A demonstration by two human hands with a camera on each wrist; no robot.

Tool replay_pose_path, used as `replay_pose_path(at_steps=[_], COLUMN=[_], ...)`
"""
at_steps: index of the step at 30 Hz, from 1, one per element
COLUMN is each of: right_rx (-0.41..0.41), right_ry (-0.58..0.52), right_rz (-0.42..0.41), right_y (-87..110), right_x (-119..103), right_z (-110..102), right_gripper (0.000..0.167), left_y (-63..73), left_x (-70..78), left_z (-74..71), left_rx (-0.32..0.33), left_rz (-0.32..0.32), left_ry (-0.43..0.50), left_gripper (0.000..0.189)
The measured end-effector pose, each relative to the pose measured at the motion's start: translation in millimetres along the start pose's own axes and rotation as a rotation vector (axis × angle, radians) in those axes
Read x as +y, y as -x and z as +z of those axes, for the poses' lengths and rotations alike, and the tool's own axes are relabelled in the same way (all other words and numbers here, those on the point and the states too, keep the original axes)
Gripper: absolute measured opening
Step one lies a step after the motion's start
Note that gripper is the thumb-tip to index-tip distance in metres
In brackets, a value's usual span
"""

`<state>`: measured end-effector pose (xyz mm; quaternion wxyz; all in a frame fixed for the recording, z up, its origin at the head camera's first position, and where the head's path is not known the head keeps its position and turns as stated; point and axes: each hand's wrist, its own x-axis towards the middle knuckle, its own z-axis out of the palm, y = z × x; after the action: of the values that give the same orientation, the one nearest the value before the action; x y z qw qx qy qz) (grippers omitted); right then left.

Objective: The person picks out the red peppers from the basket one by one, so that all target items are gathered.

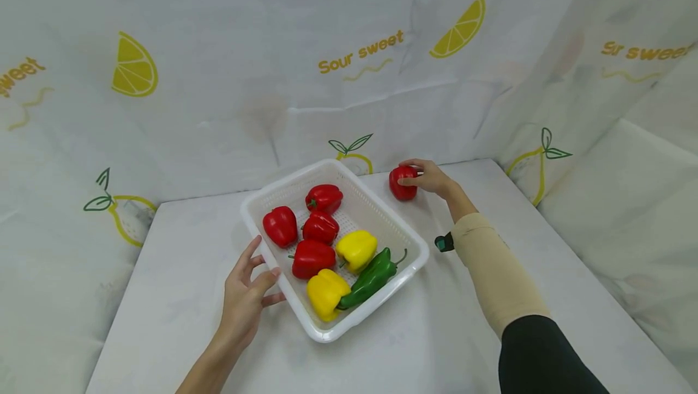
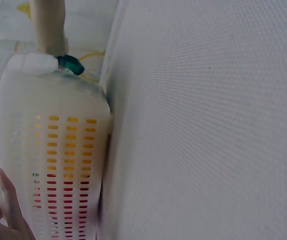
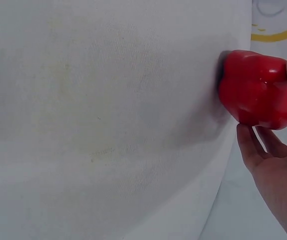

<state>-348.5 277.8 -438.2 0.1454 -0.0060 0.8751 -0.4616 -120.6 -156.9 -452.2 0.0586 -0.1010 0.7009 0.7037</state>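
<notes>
In the head view my right hand [image 1: 431, 179] grips a red bell pepper [image 1: 403, 183] near the table's back edge. The right wrist view shows the thumb on one side of this pepper [image 3: 257, 90] and fingers on the other. My left hand [image 1: 245, 297] touches the left side of a white plastic basket [image 1: 382, 197], its fingers spread at the rim. Inside lie several red bell peppers [image 1: 313, 259], two yellow bell peppers [image 1: 357, 250] and a long green pepper [image 1: 373, 279]. From the left wrist, the basket's slotted wall [image 2: 43, 100] shows, with part of the left hand [image 2: 8, 215].
A white table [image 1: 180, 285] lies under everything. Behind it hangs a white sheet [image 1: 218, 109] printed with lemons and lettering, and the sheet continues along both sides. A small dark green item [image 1: 444, 242] sits beside the right sleeve [image 1: 496, 273].
</notes>
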Motion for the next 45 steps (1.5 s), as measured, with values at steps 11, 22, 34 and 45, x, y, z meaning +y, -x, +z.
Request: replay_pose_path(at_steps=[11, 22, 34, 45], right_rx=[-0.001, -0.021, -0.031, -0.002], right_ry=[0.036, 0.068, 0.090, 0.118], right_rz=[-0.003, -0.008, -0.057, -0.140], right_y=[1.5, 2.0, 2.3, 3.8], right_x=[-3, -4, -15, -34], right_z=[2, -3, -14, -21], right_gripper=[0.068, 0.069, 0.071, 0.069], left_y=[0.1, -0.1, 0.2, -0.8], left_x=[0.3, 0.8, 1.0, 0.6], left_z=[0.2, 0.9, -0.9, -1.9], left_rx=[-0.007, -0.018, -0.031, -0.034], left_rz=[0.011, 0.008, 0.014, 0.009], left_ry=[0.004, 0.018, 0.023, 0.033], left_gripper=[0.084, 0.084, 0.083, 0.083])
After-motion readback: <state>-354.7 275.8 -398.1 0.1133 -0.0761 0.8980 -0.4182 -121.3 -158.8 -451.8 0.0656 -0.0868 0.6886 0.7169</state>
